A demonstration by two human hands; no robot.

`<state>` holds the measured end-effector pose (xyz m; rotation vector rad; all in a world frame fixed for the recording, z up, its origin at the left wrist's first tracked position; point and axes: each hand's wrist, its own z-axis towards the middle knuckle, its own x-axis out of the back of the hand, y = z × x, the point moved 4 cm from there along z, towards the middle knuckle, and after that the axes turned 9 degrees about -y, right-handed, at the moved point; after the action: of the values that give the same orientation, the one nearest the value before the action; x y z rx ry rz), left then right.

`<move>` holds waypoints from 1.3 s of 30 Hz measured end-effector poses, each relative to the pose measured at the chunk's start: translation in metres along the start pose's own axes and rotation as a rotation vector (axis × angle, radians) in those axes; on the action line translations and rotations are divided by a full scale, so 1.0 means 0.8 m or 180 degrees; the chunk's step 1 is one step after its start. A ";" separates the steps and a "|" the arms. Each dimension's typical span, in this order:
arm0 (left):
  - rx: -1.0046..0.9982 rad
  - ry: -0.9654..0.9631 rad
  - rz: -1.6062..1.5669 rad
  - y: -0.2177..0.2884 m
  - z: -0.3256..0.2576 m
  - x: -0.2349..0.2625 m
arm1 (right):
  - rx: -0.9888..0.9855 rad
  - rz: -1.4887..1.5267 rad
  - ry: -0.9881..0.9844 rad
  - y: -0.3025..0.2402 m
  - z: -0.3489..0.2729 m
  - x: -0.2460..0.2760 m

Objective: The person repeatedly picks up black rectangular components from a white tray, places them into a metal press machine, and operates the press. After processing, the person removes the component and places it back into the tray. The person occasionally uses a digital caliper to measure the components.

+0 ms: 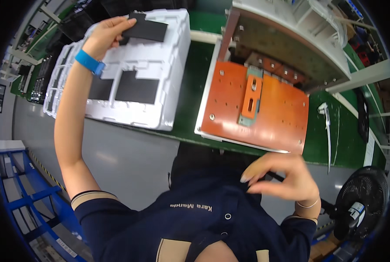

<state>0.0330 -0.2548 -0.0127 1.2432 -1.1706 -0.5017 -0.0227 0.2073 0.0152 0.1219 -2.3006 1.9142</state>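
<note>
My left hand [104, 36], with a blue band on its wrist, reaches out to the far part of a white moulded plastic tray [171, 83]. Between its thumb and fingers is the edge of a flat black notched sheet [149, 30]. More black sheets of that shape, such as this black sheet [138, 88], lie in the tray's recesses. Close in front of my body, my right hand [288, 174] hovers off the bench's near edge. Its curved fingers and thumb are apart, and nothing shows between them.
On the green bench [190, 87] stands a press-like fixture with an orange base plate [273, 113] and a raised grey upper part [291, 26]. To its right lies a caliper [327, 126]. A black fan [363, 201] is at lower right, a blue rack [33, 196] at lower left.
</note>
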 end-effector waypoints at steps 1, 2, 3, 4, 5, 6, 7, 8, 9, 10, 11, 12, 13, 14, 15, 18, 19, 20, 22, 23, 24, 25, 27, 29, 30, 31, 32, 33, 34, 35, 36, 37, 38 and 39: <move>-0.0088 0.0087 0.0363 -0.005 0.003 -0.009 | -0.0096 -0.0076 -0.0411 0.006 -0.005 -0.017; -0.0237 0.0246 0.0700 -0.004 0.006 -0.017 | -0.0125 -0.0247 -0.0582 0.022 -0.007 -0.032; -0.0508 0.0432 0.1084 -0.006 0.008 -0.022 | -0.0123 -0.0431 -0.0765 0.050 -0.007 -0.047; -0.0581 0.0535 0.1478 -0.003 0.007 -0.023 | -0.0603 -0.0178 -0.0811 0.087 -0.005 -0.056; -0.0648 0.0638 0.1877 0.001 0.004 -0.024 | -0.0858 -0.0140 -0.0711 0.122 0.000 -0.063; -0.0883 0.0802 0.2211 0.000 0.004 -0.023 | -0.0982 -0.0286 -0.0441 0.171 0.003 -0.068; -0.1134 0.0964 0.2543 -0.001 0.006 -0.021 | -0.1334 -0.0526 -0.0187 0.223 0.006 -0.073; -0.1396 0.1147 0.2877 0.000 0.005 -0.019 | -0.1371 -0.0715 0.0055 0.277 0.010 -0.077; -0.1387 0.1185 0.2839 0.000 0.003 -0.018 | -0.1404 -0.0984 0.0323 0.323 0.019 -0.081; -0.1379 0.1221 0.2785 -0.001 0.000 -0.018 | -0.1449 -0.1259 0.0595 0.353 0.030 -0.084; -0.1362 0.1261 0.2740 -0.002 -0.001 -0.015 | -0.1051 -0.1588 0.0894 0.358 0.044 -0.083; -0.1500 0.1343 0.2742 -0.004 -0.005 -0.012 | -0.0642 -0.1904 0.1174 0.357 0.059 -0.086; -0.1513 0.1398 0.2682 -0.005 -0.006 -0.010 | -0.0225 -0.2212 0.1454 0.355 0.067 -0.088; -0.1520 0.1447 0.2622 -0.002 -0.007 -0.009 | -0.0256 -0.2087 0.1342 0.363 0.074 -0.092; -0.1530 0.1496 0.2561 -0.001 -0.008 -0.009 | -0.0287 -0.1963 0.1231 0.369 0.079 -0.096; -0.1386 0.1415 0.2437 -0.013 -0.003 0.003 | -0.0645 -0.1818 0.0815 0.373 0.089 -0.101; -0.1334 0.1373 0.2381 -0.016 -0.002 0.006 | -0.0580 -0.1908 0.0861 0.371 0.092 -0.102; -0.1339 0.1374 0.2400 -0.017 -0.002 0.006 | -0.0522 -0.1997 0.0912 0.368 0.093 -0.104; -0.1354 0.1374 0.2439 -0.015 -0.002 0.007 | 0.0061 -0.2367 0.1411 0.362 0.093 -0.108; -0.1321 0.1373 0.2476 -0.016 -0.002 0.007 | -0.0023 -0.2360 0.1418 0.367 0.093 -0.110; -0.1289 0.1372 0.2514 -0.016 -0.003 0.007 | -0.0107 -0.2354 0.1425 0.371 0.093 -0.112; -0.1257 0.1371 0.2551 -0.017 -0.002 0.007 | -0.0191 -0.2347 0.1432 0.374 0.092 -0.113; -0.1310 0.1319 0.2481 -0.020 -0.002 0.011 | -0.0592 -0.2181 0.1193 0.380 0.090 -0.113; -0.1346 0.1284 0.2475 -0.021 -0.003 0.012 | -0.0814 -0.2064 0.1076 0.386 0.085 -0.116; -0.1355 0.1276 0.2503 -0.019 -0.003 0.010 | -0.0836 -0.2032 0.1080 0.391 0.083 -0.119; -0.1363 0.1267 0.2530 -0.018 -0.003 0.010 | -0.0860 -0.1999 0.1083 0.396 0.081 -0.121; -0.1334 0.1264 0.2496 -0.018 -0.002 0.010 | -0.0838 -0.1873 0.1049 0.402 0.081 -0.123; -0.1304 0.1261 0.2461 -0.019 -0.001 0.010 | -0.0816 -0.1747 0.1014 0.409 0.082 -0.125; -0.1274 0.1258 0.2425 -0.019 0.000 0.011 | -0.0845 -0.1619 0.0975 0.416 0.080 -0.127; -0.1282 0.1255 0.2424 -0.021 0.000 0.011 | -0.0872 -0.1491 0.0933 0.415 0.082 -0.127; -0.1290 0.1252 0.2424 -0.022 0.000 0.012 | -0.0949 -0.1361 0.0887 0.414 0.082 -0.126; -0.1296 0.1250 0.2424 -0.022 0.000 0.012 | -0.1024 -0.1232 0.0840 0.413 0.083 -0.127; -0.1305 0.1266 0.2434 -0.021 -0.001 0.012 | -0.0951 -0.1312 0.0923 0.410 0.084 -0.127; -0.1312 0.1284 0.2445 -0.020 -0.003 0.012 | -0.0874 -0.1393 0.1005 0.408 0.085 -0.127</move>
<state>0.0430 -0.2669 -0.0227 0.4435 -1.0298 0.0893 0.0230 0.1971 -0.3301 0.2480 -2.0836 1.2945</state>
